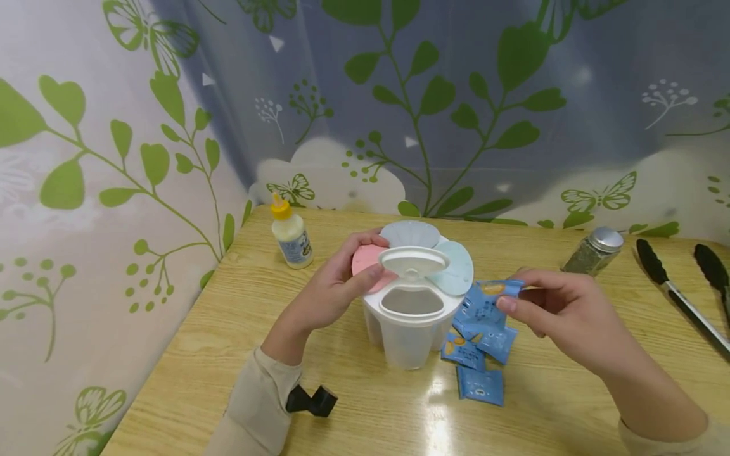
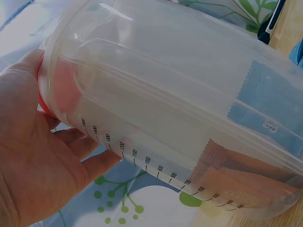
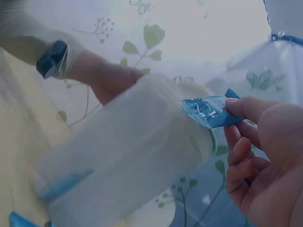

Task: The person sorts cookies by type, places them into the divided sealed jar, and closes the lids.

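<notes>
A clear plastic storage canister [image 1: 410, 345] with a white top stands on the table. Its front flap [image 1: 422, 256] is raised over an opening; the pink, grey and pale green flaps lie flat. My left hand [image 1: 322, 294] grips the canister's top at the left, thumb on the pink flap [image 1: 365, 258] and fingers around the rim. To the right, my right hand [image 1: 576, 323] pinches a small blue packet [image 3: 206, 111] between thumb and fingers, beside the canister. Through the wall in the left wrist view show a blue packet [image 2: 270, 104] and reddish-brown packets [image 2: 246, 182].
Several blue packets [image 1: 481, 385] lie right of the canister. A yellow-capped bottle [image 1: 293, 237] stands at back left. A glass shaker jar [image 1: 593, 251] and black-tipped tongs [image 1: 678, 294] are at the right. Patterned cloth [image 1: 319, 114] hangs behind the table.
</notes>
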A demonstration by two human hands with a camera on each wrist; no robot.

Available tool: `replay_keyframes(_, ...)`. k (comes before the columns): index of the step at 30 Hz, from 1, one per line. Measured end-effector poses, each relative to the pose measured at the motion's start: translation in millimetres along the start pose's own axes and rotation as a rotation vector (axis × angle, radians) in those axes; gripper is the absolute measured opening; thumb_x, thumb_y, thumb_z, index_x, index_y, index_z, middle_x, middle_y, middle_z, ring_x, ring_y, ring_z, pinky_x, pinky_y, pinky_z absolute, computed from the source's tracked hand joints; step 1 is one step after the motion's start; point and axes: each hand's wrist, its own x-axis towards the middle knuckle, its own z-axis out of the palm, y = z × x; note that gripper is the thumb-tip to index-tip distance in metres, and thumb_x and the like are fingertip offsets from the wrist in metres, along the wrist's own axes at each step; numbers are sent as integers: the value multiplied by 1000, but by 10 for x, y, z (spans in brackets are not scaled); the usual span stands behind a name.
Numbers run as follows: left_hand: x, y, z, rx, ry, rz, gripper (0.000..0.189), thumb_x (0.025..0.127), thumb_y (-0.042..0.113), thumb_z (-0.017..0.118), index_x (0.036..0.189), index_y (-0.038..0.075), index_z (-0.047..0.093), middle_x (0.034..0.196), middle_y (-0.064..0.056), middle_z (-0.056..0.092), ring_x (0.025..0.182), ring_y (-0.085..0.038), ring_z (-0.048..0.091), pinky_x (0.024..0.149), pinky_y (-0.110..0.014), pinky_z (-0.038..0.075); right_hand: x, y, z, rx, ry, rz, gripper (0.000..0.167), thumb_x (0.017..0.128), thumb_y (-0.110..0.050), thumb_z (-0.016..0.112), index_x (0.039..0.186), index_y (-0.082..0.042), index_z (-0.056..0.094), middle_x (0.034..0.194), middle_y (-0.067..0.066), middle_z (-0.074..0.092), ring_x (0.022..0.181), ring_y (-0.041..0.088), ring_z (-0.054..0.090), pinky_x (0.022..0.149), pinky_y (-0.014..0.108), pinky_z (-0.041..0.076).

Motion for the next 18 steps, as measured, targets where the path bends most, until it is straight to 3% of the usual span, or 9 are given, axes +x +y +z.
replay_keyframes(6,-3,-9,-5,0,-3,5,38,103,22,50,137,6,41,144,-12,45,118,-20,54,97,-29,50,193,-239,211,89,16,-73,25,88,13,65,102,-6,71,70,-6,63,49,14,43,41,32,32)
replay_keyframes(11,-1,-17,-7,4,-2,5,37,104,22,50,137,7,41,146,-11,44,123,-20,53,98,-29,49,305,-391,358,57,30,-91,24,87,9,69,102,-8,72,58,-4,52,46,14,37,40,31,30)
replay_keyframes(18,8,-14,-1,9,-1,8,37,104,21,49,137,7,41,139,-12,49,123,-20,54,100,-31,49,341,-417,486,-159,5,-151,25,87,1,74,100,-19,75,69,-7,55,48,9,38,41,25,31)
